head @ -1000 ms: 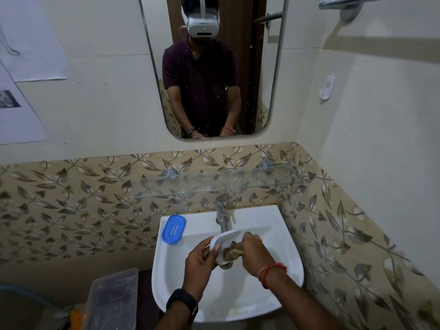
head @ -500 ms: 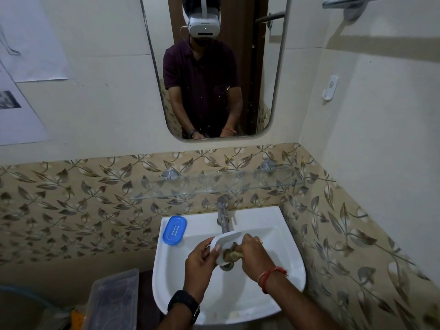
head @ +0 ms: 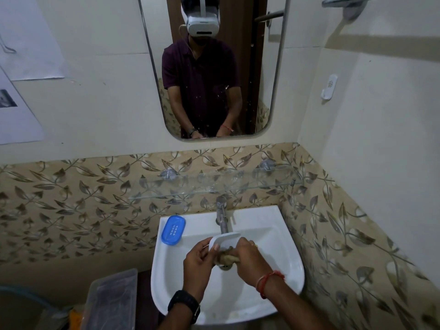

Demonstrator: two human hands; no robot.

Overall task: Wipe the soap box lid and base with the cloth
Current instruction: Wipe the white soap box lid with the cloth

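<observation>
Soap box white part (head: pixel 226 240): held tilted over the sink (head: pixel 281 222), just in front of the tap (head: pixel 222 217); lid or base cannot be told.
Left hand (head: pixel 198 263): gripped round the white part's left edge.
Right hand (head: pixel 250 256): closed on the brown cloth (head: pixel 226 258), pressed to the white part's underside.
Soap box blue part (head: pixel 173 230): laid on the sink's back-left rim, well apart from both hands.
Change: hardly any over the last second; same grips, same spot.
Meaning: first piece judged mid-wipe; blue part not yet wiped.
</observation>
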